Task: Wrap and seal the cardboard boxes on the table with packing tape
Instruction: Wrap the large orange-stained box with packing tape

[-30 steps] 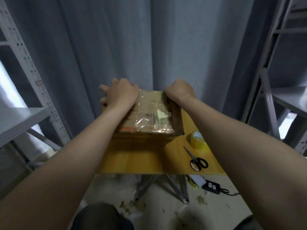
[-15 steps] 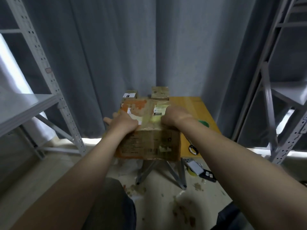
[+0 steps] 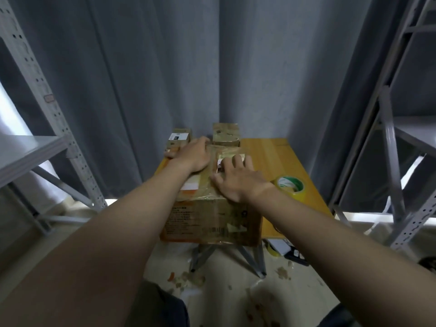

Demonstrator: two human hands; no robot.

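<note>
Grey curtains [image 3: 165, 67] | wooden table [image 3: 271, 156] | right hand [image 3: 238, 185] fingers flat on box [image 3: 212, 215] | left hand [image 3: 193, 154] fingers hidden

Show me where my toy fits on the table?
The bare far right of the table, between the taped small box, the big box and the tape roll. The left is crowded: the labelled small box sits behind the big box.

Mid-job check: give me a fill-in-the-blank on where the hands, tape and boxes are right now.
1. The right hand lies flat on top of the big ____.
2. The tape roll sits on the table, to the ____ of the box.
3. Behind the box stand ____ small boxes.
Missing words: box; right; two.
</note>
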